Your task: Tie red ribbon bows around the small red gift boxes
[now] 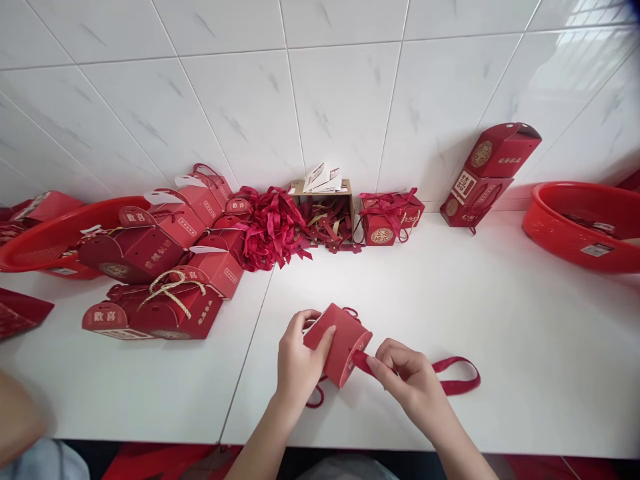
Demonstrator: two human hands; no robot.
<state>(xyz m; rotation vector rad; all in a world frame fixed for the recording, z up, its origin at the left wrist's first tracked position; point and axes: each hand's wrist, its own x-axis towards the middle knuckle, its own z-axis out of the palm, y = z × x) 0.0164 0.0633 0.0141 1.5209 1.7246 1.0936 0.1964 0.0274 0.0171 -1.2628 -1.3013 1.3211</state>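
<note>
My left hand [303,357] is closed around a small red gift box [337,340], thumb on the face turned up, tilted above the white table. A thin red cord shows at its upper edge and below it. Between thumb and fingers, my right hand [407,373] pinches a dark red ribbon [460,387] right at the box's right end. The ribbon passes under the hand and comes out as a loop lying on the table to the right. Whether its tip goes through the box's end cannot be seen.
Red gift boxes [165,250] are piled at left by a red basin [35,233]. Along the wall sit tangled ribbons [275,227], a carton [353,213] of strips, a ribboned box [383,227] and stacked boxes [480,180]. Another basin [575,233] stands right. A person's arm [17,417] shows at lower left.
</note>
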